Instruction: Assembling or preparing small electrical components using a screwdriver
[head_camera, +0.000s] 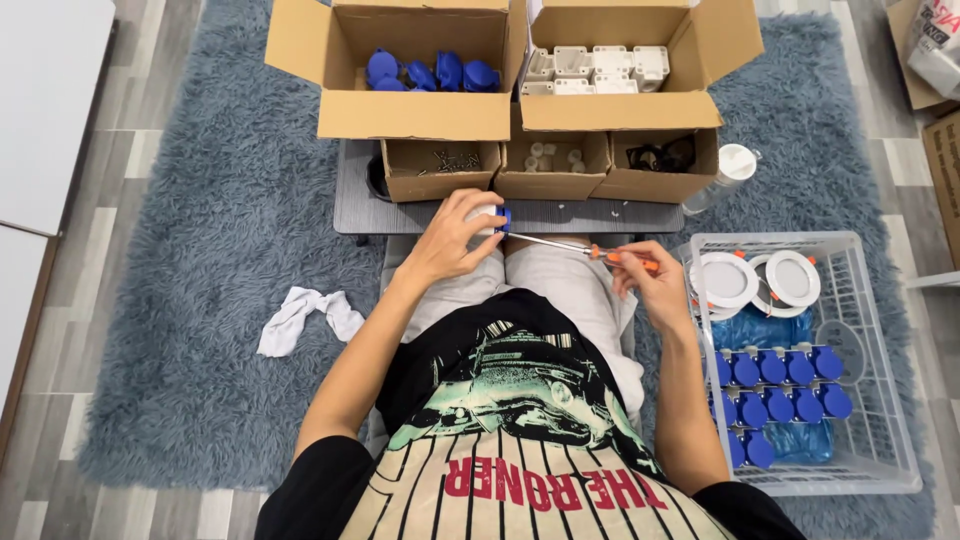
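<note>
My left hand (455, 238) grips a small white and blue part (497, 220) just in front of the low grey table (400, 212). An orange-handled screwdriver (570, 246) is held in my right hand (650, 285), and its metal tip meets the part's blue side. Both hands hover over my lap, close to the table's near edge.
Two large open boxes hold blue parts (430, 72) and white parts (595, 68); three small boxes (550, 165) with screws and bits stand before them. A white wire basket (860, 400) at my right holds finished blue pieces and round white lamps (760, 280). White cloth (305, 315) lies on the rug.
</note>
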